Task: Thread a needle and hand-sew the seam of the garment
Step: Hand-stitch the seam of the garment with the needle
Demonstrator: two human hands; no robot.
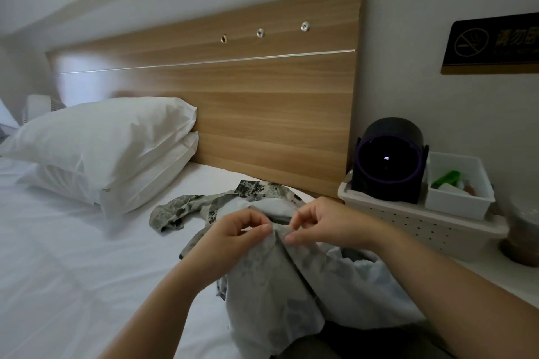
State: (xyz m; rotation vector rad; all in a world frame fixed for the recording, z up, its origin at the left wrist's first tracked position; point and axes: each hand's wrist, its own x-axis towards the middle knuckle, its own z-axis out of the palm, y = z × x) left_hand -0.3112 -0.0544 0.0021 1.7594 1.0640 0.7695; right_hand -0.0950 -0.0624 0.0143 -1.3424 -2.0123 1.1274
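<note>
Head view: one camouflage-print garment (262, 277) lies at lower centre of the frame, across the bed (73, 256) and the person's lap. The two hands are close together at a raised fold of it: the left hand (233, 232) pinches the cloth, the right hand (320, 224) pinches the same fold just beside. No needle or thread can be made out. Judgement: threading unverified; sewing appears under way, no finished stitching discernible, seam outstanding. Counted besides: two pillows (110, 137) at left, three metal studs (260, 32) on one headboard (262, 111), one perforated basket (408, 221) at right
</note>
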